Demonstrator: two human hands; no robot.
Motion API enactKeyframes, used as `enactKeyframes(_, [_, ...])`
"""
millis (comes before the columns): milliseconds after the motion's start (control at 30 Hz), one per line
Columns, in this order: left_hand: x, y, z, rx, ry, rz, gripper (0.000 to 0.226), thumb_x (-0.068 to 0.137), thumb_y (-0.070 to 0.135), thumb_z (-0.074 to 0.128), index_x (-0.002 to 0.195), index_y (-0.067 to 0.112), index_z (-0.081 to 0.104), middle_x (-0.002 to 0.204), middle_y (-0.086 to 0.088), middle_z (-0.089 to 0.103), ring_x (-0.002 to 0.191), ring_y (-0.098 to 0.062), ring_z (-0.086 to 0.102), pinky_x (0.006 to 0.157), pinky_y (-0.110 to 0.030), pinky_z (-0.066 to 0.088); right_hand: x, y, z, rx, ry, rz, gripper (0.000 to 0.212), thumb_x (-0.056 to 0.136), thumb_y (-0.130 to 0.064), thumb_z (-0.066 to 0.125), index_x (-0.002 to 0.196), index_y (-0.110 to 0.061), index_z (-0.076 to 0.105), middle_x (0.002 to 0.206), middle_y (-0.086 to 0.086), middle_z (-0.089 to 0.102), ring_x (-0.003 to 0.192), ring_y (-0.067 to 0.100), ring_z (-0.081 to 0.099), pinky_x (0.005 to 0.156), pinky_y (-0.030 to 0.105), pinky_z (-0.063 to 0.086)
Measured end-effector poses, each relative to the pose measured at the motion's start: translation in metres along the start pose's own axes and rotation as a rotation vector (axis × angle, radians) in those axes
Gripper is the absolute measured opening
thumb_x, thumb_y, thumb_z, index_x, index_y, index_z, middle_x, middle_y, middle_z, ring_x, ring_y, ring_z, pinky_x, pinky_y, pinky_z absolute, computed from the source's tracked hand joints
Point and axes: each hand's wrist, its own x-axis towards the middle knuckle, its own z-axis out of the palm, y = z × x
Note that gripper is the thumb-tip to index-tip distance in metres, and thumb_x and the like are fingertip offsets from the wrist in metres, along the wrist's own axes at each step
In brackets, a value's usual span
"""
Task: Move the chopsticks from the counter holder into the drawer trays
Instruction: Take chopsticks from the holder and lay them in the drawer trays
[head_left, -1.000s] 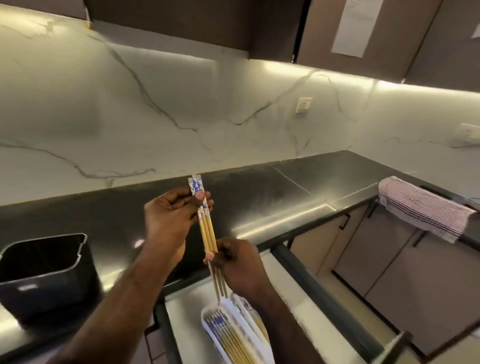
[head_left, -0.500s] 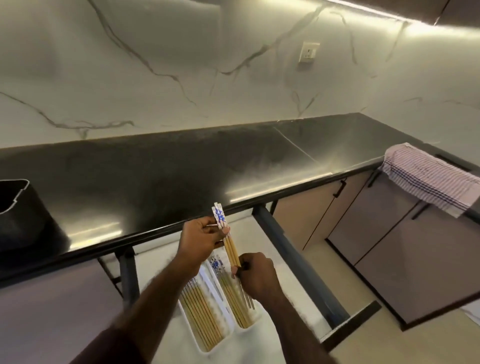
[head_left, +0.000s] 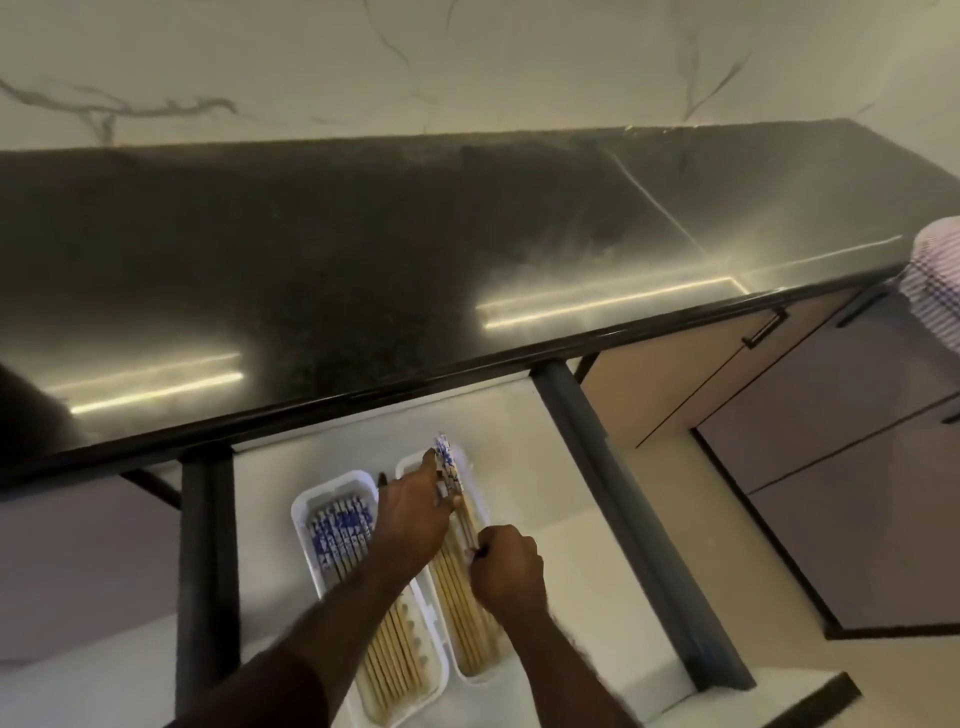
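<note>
At the far left edge of the table (head_left: 311, 270) a dark shape is cut off by the frame; it may be the holder, though too little of it shows to tell. Below the table's front edge the drawer (head_left: 519, 441) stands pulled out, and two white trays lie side by side on its floor. The left tray (head_left: 304, 525) already carries a row of chopsticks, painted ends toward the table. The left hand (head_left: 415, 514) reaches across it, its grip pinched shut on the blue-and-white tops of a small bundle of chopsticks (head_left: 451, 475) at the far end of the right tray (head_left: 480, 675). To the right, the right hand (head_left: 506, 566) is curled closed around the bundle's wooden shafts near mid-length. The bundle lies low along the right tray, over the chopsticks already in it; whether it touches them is not clear. This looks like the placing step. The next move likely calls for lowering the bundle flat, parallel to its neighbours, then opening both hands without rolling the sticks or knocking any over the thin rim between the trays.
</note>
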Motion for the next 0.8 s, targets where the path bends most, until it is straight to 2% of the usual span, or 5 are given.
enactKeyframes(133, [0.000,-0.020,0.027,0.279,-0.088,0.053,0.053,0.096,0.025,0.051,0.145,0.015,0.032,0.118,-0.005,0.068,0.109,-0.021,0.064,0.111,-0.045,0.034,-0.002,0.001,0.007,-0.163,-0.020,0.023,0.017,0.091,-0.021,0.045,0.075,-0.024,0.043,0.108,0.007,0.061,0.102,0.028,0.061,0.076,0.030,0.045])
enactKeyframes(233, [-0.003,-0.025,0.037,0.413,-0.156,0.030,0.048,0.099,0.026,0.042,0.146,0.020,0.031,0.128,-0.004,0.063,0.123,-0.022,0.054,0.116,-0.045,0.019,-0.001,0.002,0.015,-0.246,-0.013,-0.011,0.020,0.096,-0.020,0.037,0.107,-0.017,0.053,0.116,0.004,0.059,0.109,0.024,0.058,0.087,0.031,0.046])
enactKeyframes(367, [-0.004,-0.030,0.044,0.640,-0.208,0.105,0.055,0.096,0.028,0.047,0.147,0.017,0.031,0.141,-0.004,0.053,0.140,-0.025,0.033,0.115,-0.051,-0.015,0.002,-0.004,0.020,-0.263,0.119,-0.061,0.013,0.090,-0.025,0.057,0.098,-0.016,0.061,0.101,0.003,0.066,0.092,0.022,0.066,0.075,0.031,0.051])
enactKeyframes(533, [-0.002,-0.026,0.044,0.708,-0.260,0.129,0.051,0.097,0.025,0.040,0.146,0.012,0.032,0.148,-0.008,0.044,0.148,-0.027,0.015,0.106,-0.048,-0.032,0.006,-0.007,0.015,-0.331,0.129,-0.142,0.004,0.080,-0.016,0.064,0.076,-0.016,0.065,0.073,0.005,0.068,0.065,0.019,0.068,0.055,0.027,0.052])
enactKeyframes(800, [-0.001,-0.026,0.045,0.760,-0.281,0.146,0.054,0.102,0.029,0.029,0.153,0.016,0.013,0.160,-0.008,0.020,0.149,-0.029,0.001,0.109,-0.050,-0.025,0.020,-0.004,0.014,-0.330,-0.151,-0.151,0.029,0.102,-0.026,0.041,0.126,-0.013,0.051,0.125,0.004,0.063,0.111,0.021,0.062,0.095,0.031,0.045])
